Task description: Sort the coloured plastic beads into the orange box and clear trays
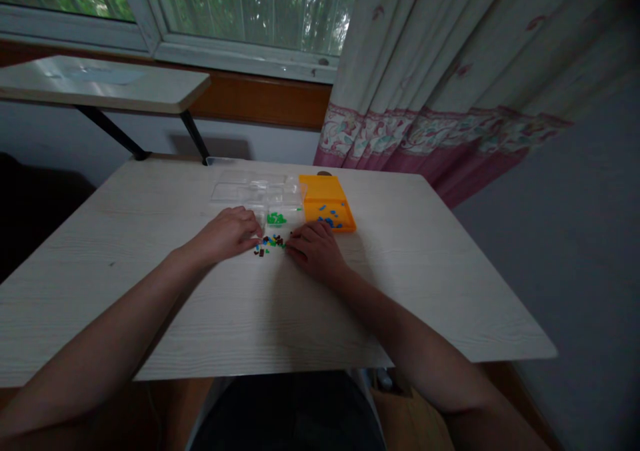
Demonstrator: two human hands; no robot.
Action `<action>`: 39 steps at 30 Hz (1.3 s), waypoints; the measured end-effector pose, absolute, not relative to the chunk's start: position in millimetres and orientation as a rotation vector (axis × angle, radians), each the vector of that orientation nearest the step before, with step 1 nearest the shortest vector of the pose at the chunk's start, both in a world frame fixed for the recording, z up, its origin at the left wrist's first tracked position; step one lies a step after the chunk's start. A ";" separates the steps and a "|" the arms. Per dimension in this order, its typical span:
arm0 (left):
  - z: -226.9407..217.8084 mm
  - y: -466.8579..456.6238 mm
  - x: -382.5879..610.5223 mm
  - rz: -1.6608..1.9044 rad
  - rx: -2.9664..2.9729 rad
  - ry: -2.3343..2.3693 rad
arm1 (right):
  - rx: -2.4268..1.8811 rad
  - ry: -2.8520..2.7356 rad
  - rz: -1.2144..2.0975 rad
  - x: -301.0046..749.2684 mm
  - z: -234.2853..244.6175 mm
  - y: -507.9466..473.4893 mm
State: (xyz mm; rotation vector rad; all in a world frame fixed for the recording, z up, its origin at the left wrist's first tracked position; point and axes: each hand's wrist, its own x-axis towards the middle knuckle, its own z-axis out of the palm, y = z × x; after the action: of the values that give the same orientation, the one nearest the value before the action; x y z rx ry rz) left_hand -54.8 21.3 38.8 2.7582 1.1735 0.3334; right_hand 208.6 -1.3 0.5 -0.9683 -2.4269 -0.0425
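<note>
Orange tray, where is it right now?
Near the middle of the head view: the orange tray sits just beyond the right hand, to the right of the green pile.

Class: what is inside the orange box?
Small blue pieces lie in the orange box. The right hand hides its near left corner; anything there cannot be seen.

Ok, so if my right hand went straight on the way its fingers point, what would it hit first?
Your right hand would most likely meet the pile of small coloured pieces first, just off its fingertips; whether they already touch is hard to tell.
</note>
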 end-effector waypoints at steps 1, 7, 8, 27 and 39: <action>37.8 21.4 -53.9 0.314 2.761 1.188 | -0.968 -2.429 -0.040 208.7 0.6 -1.4; 34.4 20.6 -47.9 0.322 2.745 1.155 | -0.965 -2.428 -0.060 208.6 -0.5 -1.3; 33.7 20.1 -46.8 0.340 2.737 1.135 | -0.967 -2.430 -0.062 208.5 -0.8 -1.2; 25.3 9.6 -25.3 0.537 2.683 0.917 | -1.046 -2.386 -0.087 210.5 1.2 2.1; 13.5 2.9 -10.6 0.596 2.705 1.148 | -0.949 -2.454 -0.087 213.0 3.4 -2.5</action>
State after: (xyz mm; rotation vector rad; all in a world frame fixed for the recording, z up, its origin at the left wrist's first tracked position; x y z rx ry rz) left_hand -10.6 2.9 13.5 2.7051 1.1476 0.5959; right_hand 213.0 -2.5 3.4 -0.9495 -2.4544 -0.0870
